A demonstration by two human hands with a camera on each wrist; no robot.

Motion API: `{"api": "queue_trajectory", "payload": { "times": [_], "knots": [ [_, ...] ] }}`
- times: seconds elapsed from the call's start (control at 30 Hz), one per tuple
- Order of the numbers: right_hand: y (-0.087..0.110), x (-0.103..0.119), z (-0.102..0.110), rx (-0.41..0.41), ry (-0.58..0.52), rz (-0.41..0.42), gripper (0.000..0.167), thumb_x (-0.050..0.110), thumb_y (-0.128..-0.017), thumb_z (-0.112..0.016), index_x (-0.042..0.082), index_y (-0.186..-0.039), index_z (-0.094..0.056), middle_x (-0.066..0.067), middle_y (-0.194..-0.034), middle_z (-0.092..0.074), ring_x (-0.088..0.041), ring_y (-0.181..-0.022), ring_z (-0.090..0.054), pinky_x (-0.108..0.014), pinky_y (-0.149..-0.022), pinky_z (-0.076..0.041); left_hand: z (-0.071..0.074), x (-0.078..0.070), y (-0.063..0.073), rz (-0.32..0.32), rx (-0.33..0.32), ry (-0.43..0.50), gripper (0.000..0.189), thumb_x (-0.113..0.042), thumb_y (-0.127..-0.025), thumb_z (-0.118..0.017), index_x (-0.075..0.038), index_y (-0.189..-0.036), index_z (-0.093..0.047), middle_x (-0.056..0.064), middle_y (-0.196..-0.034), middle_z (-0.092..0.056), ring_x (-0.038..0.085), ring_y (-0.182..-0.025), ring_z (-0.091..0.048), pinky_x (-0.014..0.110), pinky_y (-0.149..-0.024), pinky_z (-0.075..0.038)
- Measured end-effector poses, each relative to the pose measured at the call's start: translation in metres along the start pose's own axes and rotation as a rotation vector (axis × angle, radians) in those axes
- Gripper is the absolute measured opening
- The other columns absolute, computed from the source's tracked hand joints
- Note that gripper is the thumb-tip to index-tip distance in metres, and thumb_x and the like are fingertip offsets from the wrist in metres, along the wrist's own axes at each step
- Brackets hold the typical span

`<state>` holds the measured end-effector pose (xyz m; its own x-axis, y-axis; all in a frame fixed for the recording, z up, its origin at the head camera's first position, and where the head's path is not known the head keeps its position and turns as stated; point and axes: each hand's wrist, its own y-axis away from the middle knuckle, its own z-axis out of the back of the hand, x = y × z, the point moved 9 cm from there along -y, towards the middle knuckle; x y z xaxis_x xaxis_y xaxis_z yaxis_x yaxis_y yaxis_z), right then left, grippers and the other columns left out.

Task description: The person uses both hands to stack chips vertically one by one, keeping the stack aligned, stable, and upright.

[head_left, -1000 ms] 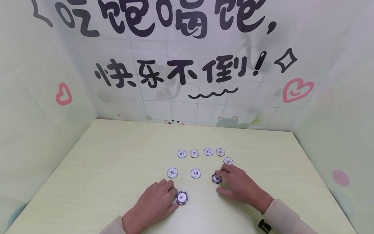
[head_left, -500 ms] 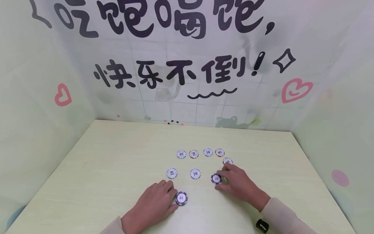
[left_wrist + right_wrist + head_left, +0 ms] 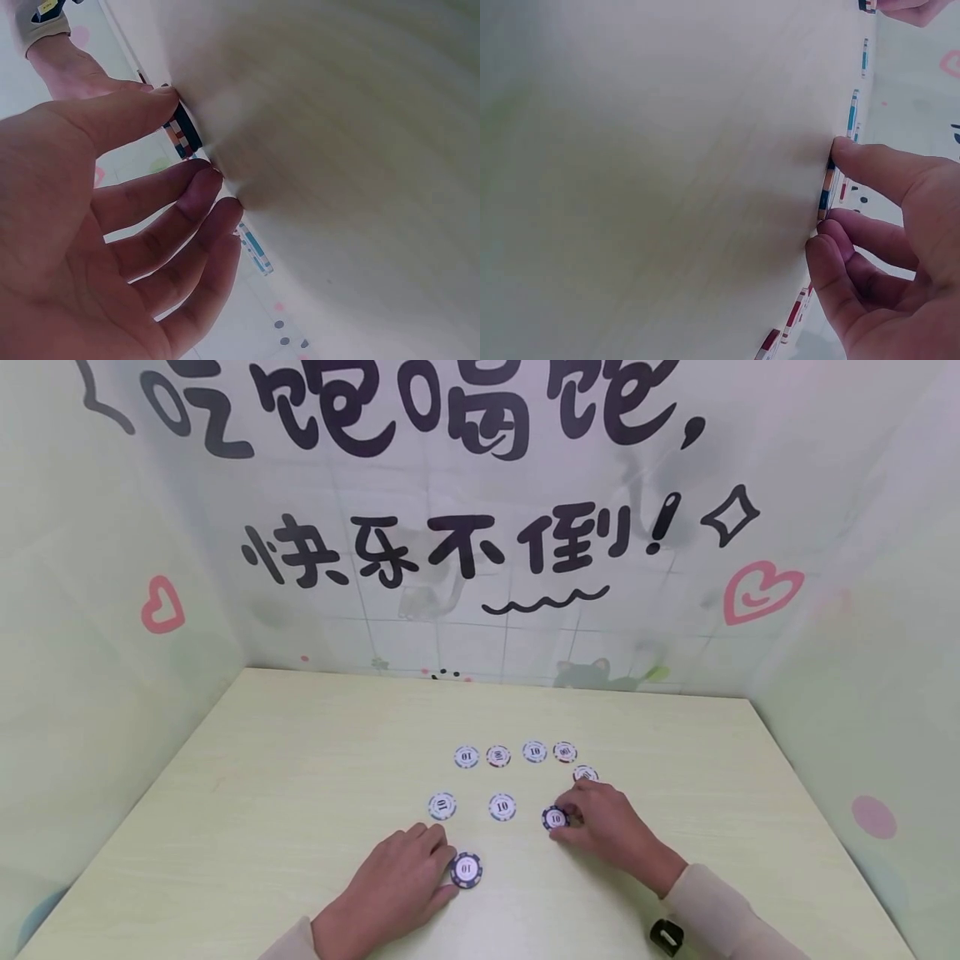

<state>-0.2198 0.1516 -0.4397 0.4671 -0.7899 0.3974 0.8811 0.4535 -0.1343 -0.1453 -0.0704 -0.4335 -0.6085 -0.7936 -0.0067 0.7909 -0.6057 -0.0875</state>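
Observation:
In the head view my left hand [image 3: 401, 881] pinches a dark blue poker chip [image 3: 467, 869] marked 10 between thumb and fingers at its left edge. The left wrist view has the thumb and index finger at opposite sides of this dark chip [image 3: 184, 133], which lies on the table. To the right, my right hand [image 3: 611, 827] pinches a second dark blue poker chip [image 3: 556, 818] from its right side. Seen from the right wrist, that chip [image 3: 826, 187] lies flat between thumb and fingers. Just beyond the right knuckles, a white chip [image 3: 585, 772] is partly covered.
Two white 10 chips [image 3: 442, 806] lie in a middle row on the pale wooden table [image 3: 247, 810]. Several white chips [image 3: 498, 756], some red-edged, form a row behind them. Printed curtains [image 3: 480, 643] enclose the back and sides. A black object [image 3: 666, 937] sits by the right sleeve.
My right thumb and fingers have shifted round the dark blue chip, which has turned so its 10 reads upright. The right forearm has moved slightly left. The left hand stays on its chip.

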Motion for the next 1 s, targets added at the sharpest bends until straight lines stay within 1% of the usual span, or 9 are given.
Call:
{"api": "queue_trajectory", "payload": {
  "times": [0.13,0.23,0.43,0.7,1.0],
  "knots": [
    [-0.0030,-0.0050,-0.0019,0.004,-0.046,-0.062,0.029,0.022,-0.082,-0.098,0.007,-0.098,-0.078,0.006,-0.088,-0.060,-0.011,-0.080,-0.051,-0.033,-0.076,-0.051,0.0015,-0.0003,0.0002,0.002,0.001,-0.003,0.039,-0.043,-0.095,-0.086,-0.008,-0.111,-0.082,0.002,-0.100,-0.064,0.016,-0.082,-0.052,0.031,-0.071,-0.051],
    [-0.0044,-0.0064,-0.0032,-0.004,-0.054,-0.077,0.028,0.021,-0.080,-0.095,0.007,-0.095,-0.075,0.007,-0.088,-0.060,-0.011,-0.080,-0.052,-0.033,-0.077,-0.051,0.0020,-0.0007,0.0004,0.003,0.002,-0.004,0.038,-0.042,-0.095,-0.086,-0.008,-0.110,-0.082,0.002,-0.100,-0.064,0.016,-0.082,-0.052,0.031,-0.071,-0.051],
    [-0.0031,-0.0038,-0.0014,-0.023,-0.034,-0.063,0.025,0.022,-0.080,-0.089,0.008,-0.094,-0.074,0.008,-0.086,-0.059,-0.011,-0.080,-0.053,-0.033,-0.076,-0.050,0.0012,-0.0009,0.0004,0.006,0.009,-0.004,0.039,-0.043,-0.096,-0.085,-0.008,-0.111,-0.082,0.002,-0.101,-0.064,0.016,-0.083,-0.052,0.031,-0.072,-0.051],
    [-0.0026,-0.0026,0.0018,-0.073,-0.025,-0.028,0.024,0.021,-0.079,-0.090,0.009,-0.094,-0.074,0.010,-0.086,-0.060,-0.009,-0.079,-0.055,-0.033,-0.075,-0.051,-0.0009,0.0000,0.0001,0.009,0.011,-0.003,0.039,-0.043,-0.096,-0.085,-0.008,-0.112,-0.082,0.002,-0.102,-0.065,0.016,-0.084,-0.054,0.031,-0.073,-0.052],
    [-0.0037,-0.0015,0.0013,-0.077,-0.036,-0.018,0.023,0.017,-0.078,-0.090,0.009,-0.093,-0.075,0.011,-0.084,-0.059,-0.006,-0.077,-0.053,-0.030,-0.074,-0.050,-0.0001,-0.0004,0.0003,0.000,-0.008,-0.008,0.037,-0.042,-0.095,-0.085,-0.008,-0.110,-0.082,0.002,-0.102,-0.065,0.016,-0.084,-0.054,0.031,-0.071,-0.051]
  ]
}}
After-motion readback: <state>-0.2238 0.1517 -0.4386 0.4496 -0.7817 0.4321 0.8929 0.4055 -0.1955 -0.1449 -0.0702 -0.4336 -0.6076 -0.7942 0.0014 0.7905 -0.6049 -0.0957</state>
